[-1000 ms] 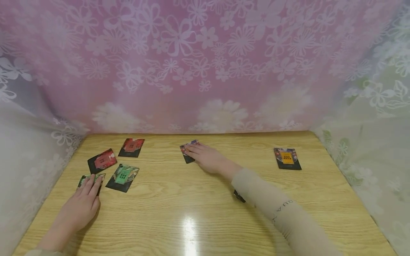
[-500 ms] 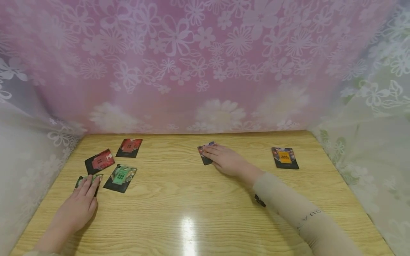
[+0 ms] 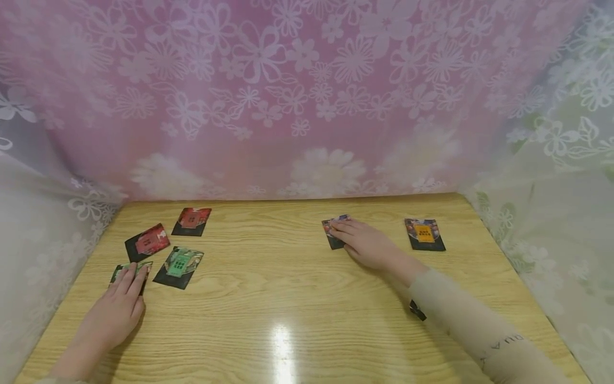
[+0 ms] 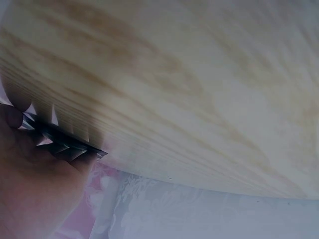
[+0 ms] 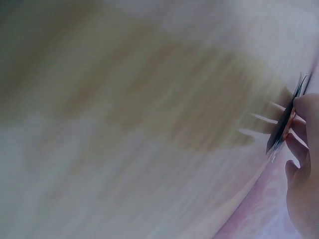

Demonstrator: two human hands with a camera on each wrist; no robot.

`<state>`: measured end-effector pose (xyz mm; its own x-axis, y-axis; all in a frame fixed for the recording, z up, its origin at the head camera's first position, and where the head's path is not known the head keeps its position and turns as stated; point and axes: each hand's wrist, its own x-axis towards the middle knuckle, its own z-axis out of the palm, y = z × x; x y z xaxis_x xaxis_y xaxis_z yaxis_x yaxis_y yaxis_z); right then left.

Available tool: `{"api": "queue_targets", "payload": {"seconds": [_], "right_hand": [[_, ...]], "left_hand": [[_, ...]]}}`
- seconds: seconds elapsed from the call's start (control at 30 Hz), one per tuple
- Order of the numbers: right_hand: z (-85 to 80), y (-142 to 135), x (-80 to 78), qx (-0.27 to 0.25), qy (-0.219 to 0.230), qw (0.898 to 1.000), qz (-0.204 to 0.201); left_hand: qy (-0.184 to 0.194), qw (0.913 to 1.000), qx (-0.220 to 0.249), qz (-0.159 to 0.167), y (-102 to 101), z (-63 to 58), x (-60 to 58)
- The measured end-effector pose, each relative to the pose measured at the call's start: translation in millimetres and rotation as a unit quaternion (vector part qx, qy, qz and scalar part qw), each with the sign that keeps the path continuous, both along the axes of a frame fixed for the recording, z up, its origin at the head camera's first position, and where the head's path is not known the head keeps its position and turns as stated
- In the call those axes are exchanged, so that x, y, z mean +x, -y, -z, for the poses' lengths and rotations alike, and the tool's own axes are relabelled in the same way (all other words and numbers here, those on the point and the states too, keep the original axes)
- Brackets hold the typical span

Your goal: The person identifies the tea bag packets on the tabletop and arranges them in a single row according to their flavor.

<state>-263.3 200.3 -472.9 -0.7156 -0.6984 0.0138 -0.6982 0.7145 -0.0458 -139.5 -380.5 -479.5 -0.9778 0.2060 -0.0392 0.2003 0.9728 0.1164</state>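
My left hand (image 3: pixel 115 314) lies with its fingers stretched over a green-and-black packet (image 3: pixel 118 272) at the table's left side, hiding most of it. Just right of that is a second green-labelled packet (image 3: pixel 178 266). My right hand (image 3: pixel 369 244) presses straight fingers on a purple-and-black packet (image 3: pixel 334 241) toward the back, covering its right part. In the right wrist view this packet (image 5: pixel 285 124) shows edge-on under the fingertips. An orange-labelled packet (image 3: pixel 425 234) lies flat to the right. A dark packet corner (image 3: pixel 418 310) peeks out beneath the right sleeve.
Two red-labelled packets, one tilted (image 3: pixel 147 242) and one straighter (image 3: pixel 192 221), lie at the back left of the wooden table (image 3: pixel 268 298). A pink floral curtain (image 3: pixel 288 106) hangs behind the table's back edge, with pale cloth (image 3: pixel 566 224) at the sides.
My right hand has slid the purple-and-black packet rightward along the table, closer to the orange-labelled one. The dark packet by the right sleeve has also shifted right. My left hand has stayed put.
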Motion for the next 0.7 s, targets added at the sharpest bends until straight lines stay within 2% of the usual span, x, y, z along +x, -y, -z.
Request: {"api": "queue_targets", "payload": {"seconds": [0.4,0.53,0.7], "right_hand": [[6.9,-42.6,11.2,-0.032,-0.027,0.999,0.026],[7.2,-52.3,14.7,-0.027,-0.024,0.998,0.041],[8.4,-58.3,20.2,-0.021,-0.042,0.997,0.057]], "left_hand": [[0.006,1.0,0.001,0.001,0.0,-0.4,0.3],[0.009,1.0,0.0,-0.001,0.5,0.6,-0.1],[0.009,1.0,0.003,-0.001,2.3,2.4,-0.4]]}}
